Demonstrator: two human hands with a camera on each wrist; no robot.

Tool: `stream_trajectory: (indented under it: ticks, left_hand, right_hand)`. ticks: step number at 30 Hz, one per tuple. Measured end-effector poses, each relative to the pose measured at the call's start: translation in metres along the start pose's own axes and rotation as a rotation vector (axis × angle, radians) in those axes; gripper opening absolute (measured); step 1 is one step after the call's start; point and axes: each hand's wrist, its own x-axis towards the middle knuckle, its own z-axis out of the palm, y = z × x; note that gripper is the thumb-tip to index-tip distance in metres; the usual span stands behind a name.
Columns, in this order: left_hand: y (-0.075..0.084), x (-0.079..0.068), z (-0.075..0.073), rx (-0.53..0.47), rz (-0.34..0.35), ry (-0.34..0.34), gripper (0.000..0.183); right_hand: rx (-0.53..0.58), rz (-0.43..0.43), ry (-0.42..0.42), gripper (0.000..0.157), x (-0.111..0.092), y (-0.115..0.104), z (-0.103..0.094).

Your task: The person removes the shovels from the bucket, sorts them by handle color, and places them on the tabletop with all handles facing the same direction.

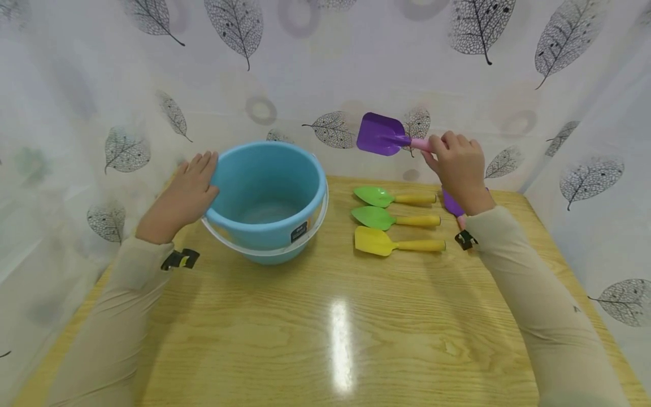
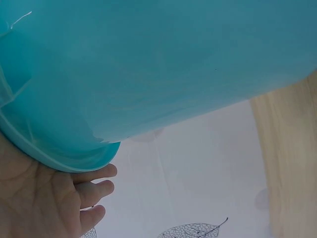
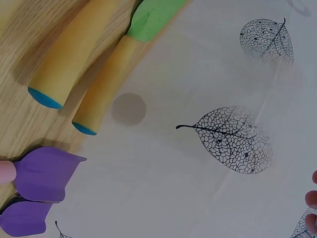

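A light blue bucket (image 1: 269, 226) with a white handle stands at the back left of the table. My left hand (image 1: 185, 195) rests on its left rim with the fingers stretched out; in the left wrist view the palm (image 2: 34, 198) lies against that rim. At the right, my right hand (image 1: 460, 164) holds a small purple shovel (image 1: 380, 134) by its pink handle, raised above the table with the blade pointing left. Only fingertips (image 3: 312, 199) show at the right edge of the right wrist view, where the held shovel is out of sight.
Right of the bucket lie two green trowels (image 1: 373, 217) and a yellow shovel (image 1: 373, 241), all with yellow handles. Purple shovels (image 3: 47, 173) lie beyond the handle ends, partly hidden by my right arm in the head view. A leaf-print curtain (image 1: 325, 85) hangs behind the table (image 1: 264, 328).
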Motion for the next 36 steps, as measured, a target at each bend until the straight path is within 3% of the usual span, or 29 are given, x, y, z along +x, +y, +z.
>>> stream_trajectory:
  ticks: [36]
  left_hand:
    - [-0.003,0.0,0.002,-0.014,0.002,0.011,0.062]
  right_hand:
    - [-0.04,0.121,-0.062,0.022,-0.078,0.058,-0.014]
